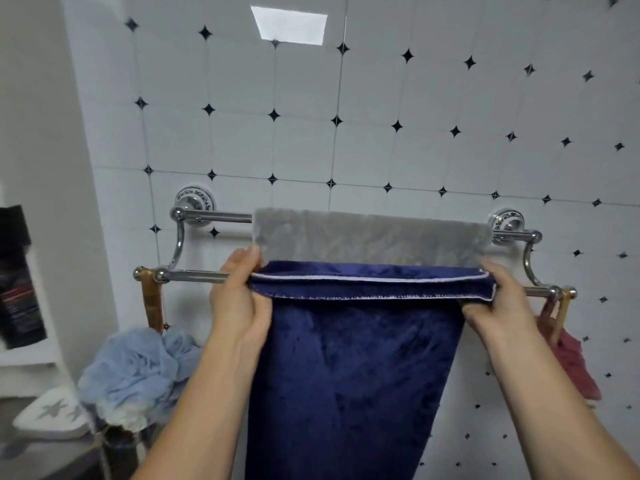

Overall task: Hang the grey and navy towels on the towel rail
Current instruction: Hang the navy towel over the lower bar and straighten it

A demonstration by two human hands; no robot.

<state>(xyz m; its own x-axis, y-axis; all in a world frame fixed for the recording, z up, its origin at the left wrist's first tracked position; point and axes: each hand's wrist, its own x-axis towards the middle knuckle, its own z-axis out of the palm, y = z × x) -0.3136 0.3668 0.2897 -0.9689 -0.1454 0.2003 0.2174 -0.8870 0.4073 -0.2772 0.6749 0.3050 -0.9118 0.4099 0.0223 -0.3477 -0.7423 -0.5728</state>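
Landmark: the towel rail (194, 276), a chrome double rail on the tiled wall, one bar high and near the wall, one lower and nearer the person.
Left of the rail: a pale blue cloth (138, 368) is bunched below the rail's left end; a wooden hanger (152, 299) hangs from that end. A sideways tug on the navy towel could knock either one.
Left hand (239, 303): at the lower bar, left of its middle, fingers closed around the navy towel's left top corner, thumb up against the grey towel's lower corner. If this hand lets go first, I judge that side would slip.
Grey towel (374, 237): draped over the upper bar, flat and even. It looks done; a thumb catching it could drag it askew.
Navy towel (353, 375): folded over the lower bar, held stretched between both hands, with a short flap on top and a long drop in front. Main risk, as I judge it: the heavy front length pulls the towel off unless more is fed over the back.
Right hand (498, 299): near the lower bar's right end, fingers pinching the towel's right corner.
Right of the rail: a pink cloth (571, 362) hangs below that end, close enough to be brushed.
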